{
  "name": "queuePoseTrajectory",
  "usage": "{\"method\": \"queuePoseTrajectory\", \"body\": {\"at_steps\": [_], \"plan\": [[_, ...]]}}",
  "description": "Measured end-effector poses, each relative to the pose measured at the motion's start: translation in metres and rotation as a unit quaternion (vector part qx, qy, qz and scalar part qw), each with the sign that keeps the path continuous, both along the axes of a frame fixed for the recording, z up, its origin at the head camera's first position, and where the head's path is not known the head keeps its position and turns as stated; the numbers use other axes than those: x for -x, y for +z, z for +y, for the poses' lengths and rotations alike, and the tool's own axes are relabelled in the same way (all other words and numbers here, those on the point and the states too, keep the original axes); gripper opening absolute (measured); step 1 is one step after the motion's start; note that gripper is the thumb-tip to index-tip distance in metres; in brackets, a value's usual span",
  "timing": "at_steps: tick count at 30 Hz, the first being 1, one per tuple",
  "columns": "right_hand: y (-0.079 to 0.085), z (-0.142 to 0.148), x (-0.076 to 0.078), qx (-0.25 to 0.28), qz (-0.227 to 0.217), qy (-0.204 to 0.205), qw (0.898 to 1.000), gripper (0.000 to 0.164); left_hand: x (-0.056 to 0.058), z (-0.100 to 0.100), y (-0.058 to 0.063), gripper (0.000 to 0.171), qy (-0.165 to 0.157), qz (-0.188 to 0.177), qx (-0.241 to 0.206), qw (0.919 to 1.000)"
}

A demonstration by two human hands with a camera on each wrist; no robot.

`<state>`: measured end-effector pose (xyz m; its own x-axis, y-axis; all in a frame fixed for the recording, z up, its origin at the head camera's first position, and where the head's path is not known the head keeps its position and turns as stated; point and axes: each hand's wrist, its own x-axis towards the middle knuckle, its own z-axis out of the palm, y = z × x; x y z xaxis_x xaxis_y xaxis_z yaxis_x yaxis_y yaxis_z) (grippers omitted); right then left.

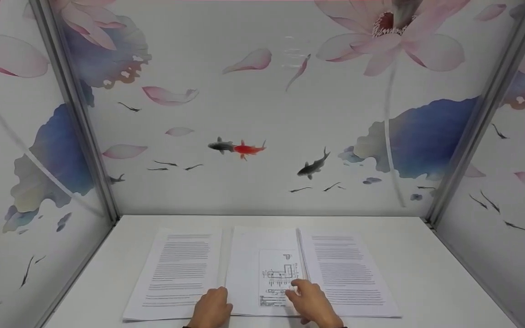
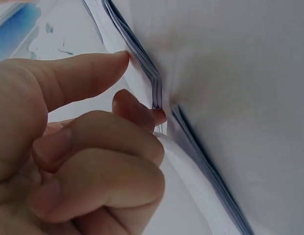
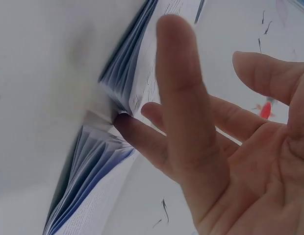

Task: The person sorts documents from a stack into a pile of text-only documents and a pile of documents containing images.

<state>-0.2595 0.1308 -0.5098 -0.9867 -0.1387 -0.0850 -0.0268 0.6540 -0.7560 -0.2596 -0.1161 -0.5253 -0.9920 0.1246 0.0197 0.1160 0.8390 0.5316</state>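
Three sheaves of printed paper lie side by side in the head view. The left sheaf (image 1: 178, 269) and right sheaf (image 1: 342, 269) carry lines of text; the middle sheaf (image 1: 244, 273) has a line diagram (image 1: 278, 278) on its top sheet. My left hand (image 1: 211, 309) is at the near edge, where the left and middle sheaves meet. Its lower fingers (image 2: 117, 171) are curled, and another fingertip reaches the gap between paper edges. My right hand (image 1: 315, 303) hovers over the seam of the middle and right sheaves, thumb apart, one fingertip (image 3: 125, 120) at the gap.
The papers lie on a white table (image 1: 426, 273). White panels with painted lotus flowers and fish enclose it at the back and both sides, with metal posts (image 1: 467, 118) at the rear corners.
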Motion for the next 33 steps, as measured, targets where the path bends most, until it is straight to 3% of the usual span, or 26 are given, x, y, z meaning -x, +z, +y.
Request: {"method": "queuePoseTrajectory", "body": {"at_steps": [7, 12, 16, 21, 26, 29, 33], "plan": [[-0.002, -0.004, -0.001, -0.02, 0.013, 0.013, 1.0, 0.044, -0.004, -0.002, 0.002, 0.014, -0.012, -0.044, -0.022, 0.9987], [-0.002, -0.003, -0.002, -0.015, 0.012, 0.009, 1.0, 0.046, -0.004, -0.004, 0.005, 0.018, -0.023, -0.051, -0.029, 0.998], [0.001, -0.006, -0.003, -0.025, 0.024, -0.001, 0.999, 0.047, -0.002, -0.01, 0.01, 0.023, -0.021, -0.034, -0.038, 0.9985], [0.007, -0.017, -0.007, -0.063, 0.048, -0.009, 0.997, 0.045, 0.0, -0.027, 0.017, 0.032, 0.006, -0.015, -0.045, 0.9988], [0.006, -0.037, -0.017, -0.011, -0.01, 0.039, 0.999, 0.046, 0.0, -0.045, 0.021, 0.032, 0.036, -0.011, -0.051, 0.998], [0.004, -0.053, -0.02, 0.025, -0.042, 0.071, 0.996, 0.047, 0.003, -0.053, 0.023, 0.03, 0.053, 0.012, -0.04, 0.9977], [0.005, -0.08, -0.022, 0.027, -0.042, 0.117, 0.992, 0.045, 0.007, -0.067, 0.027, 0.029, 0.078, 0.034, -0.03, 0.9959]]}}
